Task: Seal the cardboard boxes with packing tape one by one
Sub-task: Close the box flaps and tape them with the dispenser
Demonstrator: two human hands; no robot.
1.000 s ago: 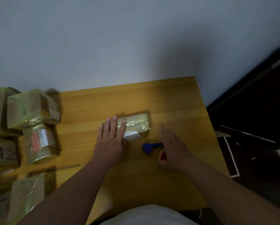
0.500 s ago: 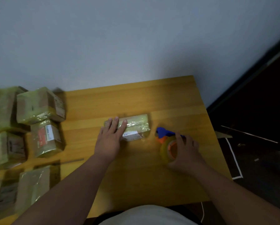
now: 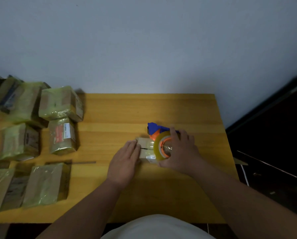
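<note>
While your left hand (image 3: 125,163) lies flat on the small brown cardboard box (image 3: 145,148), light and stiff, your right hand (image 3: 180,150) keeps its grip clamped round the yellow tape dispenser (image 3: 159,144) just right of it.

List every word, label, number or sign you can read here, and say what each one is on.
No text can be read.
White label on the small box between the hands: dark marks, too small to read.
White and red label on the taped box at left: print blurred, unreadable.
Dark printing on the other wrapped boxes at left: blurred, unreadable.
Tape dispenser in the right hand: no print visible.
</note>
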